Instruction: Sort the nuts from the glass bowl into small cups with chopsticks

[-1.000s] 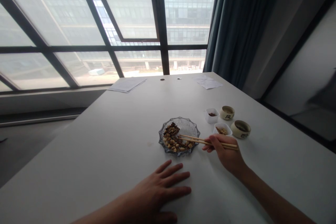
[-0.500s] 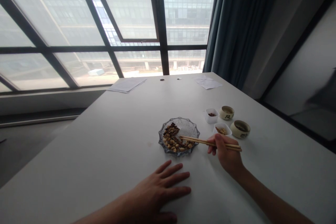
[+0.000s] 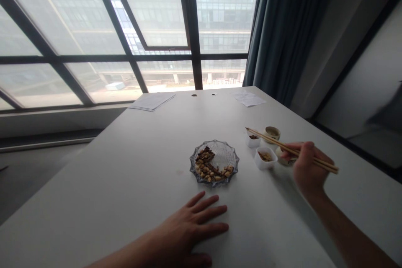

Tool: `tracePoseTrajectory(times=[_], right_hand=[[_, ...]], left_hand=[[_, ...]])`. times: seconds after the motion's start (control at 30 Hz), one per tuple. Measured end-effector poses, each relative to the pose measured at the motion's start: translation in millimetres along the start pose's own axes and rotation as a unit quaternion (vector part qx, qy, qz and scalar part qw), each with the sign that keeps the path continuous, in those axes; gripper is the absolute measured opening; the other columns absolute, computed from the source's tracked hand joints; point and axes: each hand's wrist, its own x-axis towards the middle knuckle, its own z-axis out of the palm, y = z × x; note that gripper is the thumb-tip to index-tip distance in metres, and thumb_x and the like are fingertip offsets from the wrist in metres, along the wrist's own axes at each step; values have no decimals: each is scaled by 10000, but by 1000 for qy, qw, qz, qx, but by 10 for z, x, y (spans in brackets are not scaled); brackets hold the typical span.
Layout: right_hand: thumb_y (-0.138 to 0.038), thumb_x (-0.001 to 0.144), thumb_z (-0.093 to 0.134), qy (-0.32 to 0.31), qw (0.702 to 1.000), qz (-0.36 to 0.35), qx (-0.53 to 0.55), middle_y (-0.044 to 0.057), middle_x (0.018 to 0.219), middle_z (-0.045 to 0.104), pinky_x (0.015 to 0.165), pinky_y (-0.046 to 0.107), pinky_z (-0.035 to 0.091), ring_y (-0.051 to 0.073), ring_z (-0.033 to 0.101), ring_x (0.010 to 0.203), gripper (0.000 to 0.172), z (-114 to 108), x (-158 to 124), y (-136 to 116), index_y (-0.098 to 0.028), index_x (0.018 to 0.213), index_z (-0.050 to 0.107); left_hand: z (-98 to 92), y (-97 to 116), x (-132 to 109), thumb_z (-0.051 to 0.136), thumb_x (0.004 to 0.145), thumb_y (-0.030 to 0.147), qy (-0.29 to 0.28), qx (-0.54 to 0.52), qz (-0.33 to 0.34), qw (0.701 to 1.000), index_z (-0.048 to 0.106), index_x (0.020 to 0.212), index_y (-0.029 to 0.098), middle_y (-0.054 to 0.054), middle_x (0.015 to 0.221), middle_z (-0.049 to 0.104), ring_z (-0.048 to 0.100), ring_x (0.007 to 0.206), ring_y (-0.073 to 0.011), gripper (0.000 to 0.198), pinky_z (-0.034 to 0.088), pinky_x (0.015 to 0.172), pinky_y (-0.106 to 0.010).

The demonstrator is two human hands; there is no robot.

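My right hand grips a pair of wooden chopsticks, whose tips are over the far small white cup with dark pieces inside. Whether the tips pinch anything is too small to tell. My left hand lies flat on the table with its fingers spread, just in front of a scalloped glass dish. Brown dried pieces and pale nut-like bits fill the dish's left and near sides. A nearer white cup holds light brown pieces.
Two cream round bowls stand behind the white cups: the far bowl and a near bowl, partly covered by my right hand. Papers lie at the table's far left, and a crumpled sheet at the far right. Windows and a blue curtain are beyond.
My right hand has moved right, carrying the chopsticks from the glass dish to above the far white cup. The near white cup is more fully visible. My left hand has stayed put.
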Motion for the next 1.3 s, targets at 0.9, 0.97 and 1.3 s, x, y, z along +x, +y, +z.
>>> tracePoseTrajectory(times=[0.9, 0.97, 1.3], right_hand=[[-472, 1024, 636, -269, 950, 60, 145, 94, 881, 824, 663, 335, 683, 234, 808, 746, 340, 245, -453, 93, -188, 941, 801], [-455, 1024, 643, -309, 935, 66, 161, 97, 903, 823, 661, 337, 685, 239, 810, 772, 322, 272, -524, 78, -184, 954, 802], [-585, 971, 669, -289, 929, 169, 160, 109, 632, 774, 486, 287, 631, 220, 748, 500, 479, 215, -456, -168, -148, 809, 781]], left_hand=[[-2, -4, -2, 702, 974, 474, -10, 7, -8, 1000, 426, 1620, 375, -6, 1730, 299, 231, 1597, -377, 709, 37, 1295, -599], [9, -10, -2, 699, 975, 477, -8, 8, -5, 1000, 423, 1622, 372, -8, 1730, 302, 233, 1596, -378, 712, 41, 1296, -597], [8, -9, -3, 703, 971, 485, 1, 1, -1, 1000, 425, 1620, 382, -7, 1725, 317, 248, 1592, -378, 714, 33, 1302, -582]])
